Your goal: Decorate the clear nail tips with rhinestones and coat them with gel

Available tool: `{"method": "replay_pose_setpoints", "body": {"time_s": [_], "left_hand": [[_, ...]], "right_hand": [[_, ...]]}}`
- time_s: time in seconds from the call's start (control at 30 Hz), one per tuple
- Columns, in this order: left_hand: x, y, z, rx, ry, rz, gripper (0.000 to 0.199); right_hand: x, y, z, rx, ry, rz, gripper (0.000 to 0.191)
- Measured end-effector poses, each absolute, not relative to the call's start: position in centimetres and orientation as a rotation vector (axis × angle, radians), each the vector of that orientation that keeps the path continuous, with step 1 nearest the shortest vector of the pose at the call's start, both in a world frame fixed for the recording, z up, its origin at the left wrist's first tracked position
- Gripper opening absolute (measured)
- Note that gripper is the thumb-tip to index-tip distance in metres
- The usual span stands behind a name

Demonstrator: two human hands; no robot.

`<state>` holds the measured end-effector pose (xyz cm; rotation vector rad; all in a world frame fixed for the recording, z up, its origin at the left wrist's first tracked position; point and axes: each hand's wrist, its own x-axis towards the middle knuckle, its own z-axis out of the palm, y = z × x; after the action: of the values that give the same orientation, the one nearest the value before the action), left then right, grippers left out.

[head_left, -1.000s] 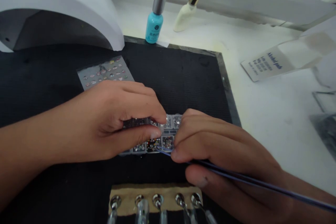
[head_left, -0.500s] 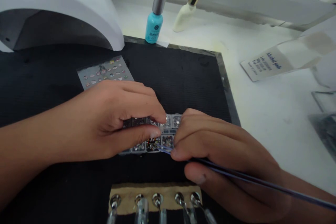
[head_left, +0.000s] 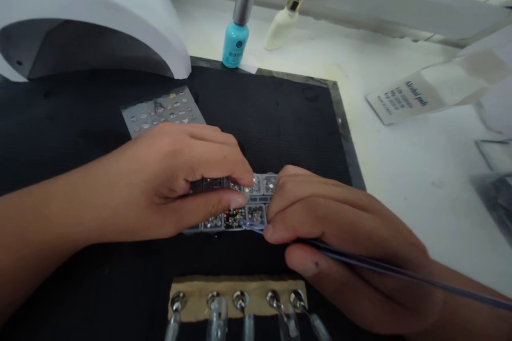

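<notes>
A clear compartment box (head_left: pixel 256 200) of small rhinestones lies on the black mat, partly covered by both hands. My left hand (head_left: pixel 180 181) is closed over it, thumb and index finger gripping near its middle divider. In my right hand (head_left: pixel 348 234) is a pair of slim purplish tweezers (head_left: pixel 384 266), held between thumb and fingers. Their tips reach into a compartment of dark, multicoloured stones in the near row. Whether a stone is between the tips is too small to tell. My right knuckles rest by the box's right end and hide it.
A tan strip (head_left: pixel 232 311) with several clear nail tips (head_left: pixel 218 319) on metal stands lies in front. Behind are a sticker sheet (head_left: pixel 164 109), a white nail lamp (head_left: pixel 160 5), a turquoise polish bottle (head_left: pixel 236 42) and a brush (head_left: pixel 283 26). An alcohol pad packet (head_left: pixel 408 96) lies right.
The view has shifted very slightly. My right hand and the tweezers have moved a touch to the right; the tips stay at the same compartment. My left hand keeps its grip.
</notes>
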<state>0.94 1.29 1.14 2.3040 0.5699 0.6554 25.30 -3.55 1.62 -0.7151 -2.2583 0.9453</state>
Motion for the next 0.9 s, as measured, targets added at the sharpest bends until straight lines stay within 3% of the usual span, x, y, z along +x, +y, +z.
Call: {"method": "replay_pose_setpoints", "body": {"time_s": [0.63, 0.9], "left_hand": [[0.2, 1.1, 0.7, 2.363, 0.581, 0.678, 0.009], [-1.6, -2.0, 3.8, 2.034, 0.956, 0.925, 0.015]], "right_hand": [[24.3, -4.6, 1.1, -0.501, -1.903, 1.024, 0.009], [23.6, -6.0, 2.1, -0.415, -1.937, 0.965, 0.01]]}}
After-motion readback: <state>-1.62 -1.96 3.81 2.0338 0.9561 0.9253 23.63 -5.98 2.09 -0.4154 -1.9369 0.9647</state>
